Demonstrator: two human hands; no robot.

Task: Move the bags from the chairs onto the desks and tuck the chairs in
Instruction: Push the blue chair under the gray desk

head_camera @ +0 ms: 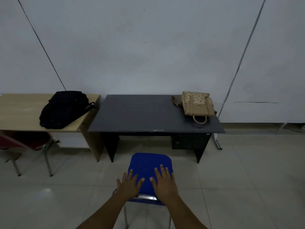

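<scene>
A blue padded chair (149, 164) stands on the floor in front of the dark desk (140, 118), its seat clear of the desk's front edge. My left hand (129, 185) and my right hand (165, 183) hover over or rest on the chair's near end, above its backrest, fingers spread and holding nothing. A tan spotted bag (197, 104) lies on the dark desk's far right corner. A black bag (63, 109) lies on the light wooden desk (21, 111) at the left. A red chair (26, 142) sits partly under the wooden desk.
A grey wall runs behind both desks. The dark desk has a drawer unit (189, 140) under its right side and open leg room under its middle. A white folded metal bracket (217, 141) leans at the desk's right end. Tiled floor surrounds the blue chair.
</scene>
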